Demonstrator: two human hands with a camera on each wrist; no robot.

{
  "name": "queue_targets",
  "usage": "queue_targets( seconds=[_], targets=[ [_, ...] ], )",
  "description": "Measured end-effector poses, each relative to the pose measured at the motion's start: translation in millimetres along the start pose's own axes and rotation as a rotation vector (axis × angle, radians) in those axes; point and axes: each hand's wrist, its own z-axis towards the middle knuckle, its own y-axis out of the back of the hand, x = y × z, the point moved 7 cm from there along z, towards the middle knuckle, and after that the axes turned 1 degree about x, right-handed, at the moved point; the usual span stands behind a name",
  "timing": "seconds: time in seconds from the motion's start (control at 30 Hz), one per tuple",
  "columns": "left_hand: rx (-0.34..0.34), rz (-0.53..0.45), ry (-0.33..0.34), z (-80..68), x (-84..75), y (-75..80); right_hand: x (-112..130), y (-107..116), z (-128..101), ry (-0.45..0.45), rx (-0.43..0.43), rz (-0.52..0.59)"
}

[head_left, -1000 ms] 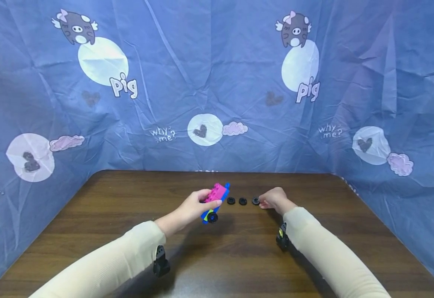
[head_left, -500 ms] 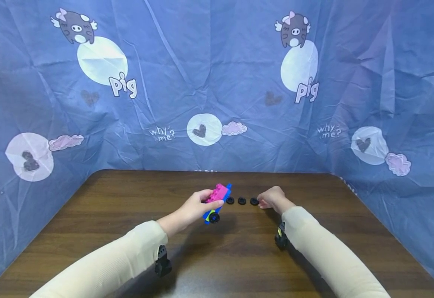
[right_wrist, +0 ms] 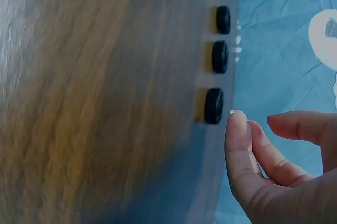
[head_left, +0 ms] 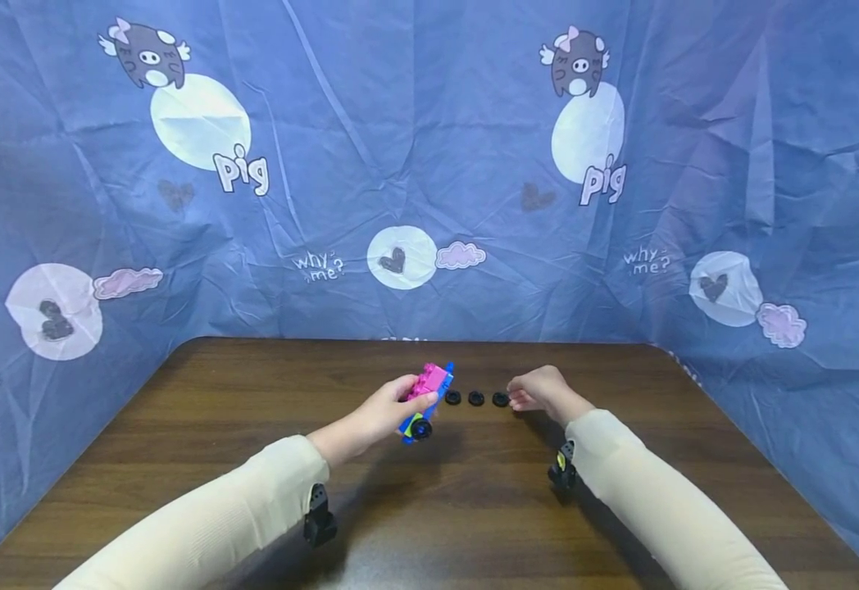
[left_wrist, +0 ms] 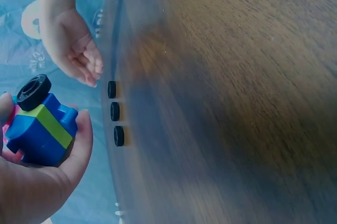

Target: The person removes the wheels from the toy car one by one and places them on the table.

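Since 1.0 s ago: right hand [head_left: 540, 388] has come off the nearest black wheel [head_left: 501, 399] and sits just beside it, a small gap showing in the right wrist view between the thumb tip and that wheel [right_wrist: 214, 105]. Left hand [head_left: 381, 412] and the toy block car [head_left: 425, 393] are nearly where they were, shifted only slightly.

Left hand: fingers and thumb curled round the toy block car, held above the wooden table [head_left: 252, 426], tilted. Car has a pink top, blue body and a yellow-green stripe; one black wheel is mounted at its lower end [left_wrist: 33, 92].

Right hand: fingers loosely bent, holding nothing, fingertips [right_wrist: 237, 129] pointing toward the row of wheels. The two hands are apart, with the wheels between them.

Loose wheels: three black wheels lie in a short row on the table, middle wheel [head_left: 477, 398] and far wheel [head_left: 453, 397] spaced evenly from the first, the far one just beside the car's upper end.

Cream sleeves [head_left: 252, 508] cover both forearms. Blue cartoon-print cloth [head_left: 429, 164] stands behind and to both sides of the table.
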Motion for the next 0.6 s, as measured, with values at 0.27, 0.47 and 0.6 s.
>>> queue_targets(
  seconds=[0.27,0.47,0.6],
  targets=[
    [-0.006,-0.137,0.026,2.0,0.5,4.0,13,-12,-14,0.036,0.063,0.009],
    [0.02,-0.158,-0.008,1.8,-3.0,6.0,21,-28,-25,0.066,0.144,0.042],
    [0.023,-0.097,-0.031,0.1,-3.9,5.3,22,-38,-34,0.067,0.179,0.024]
  ],
)
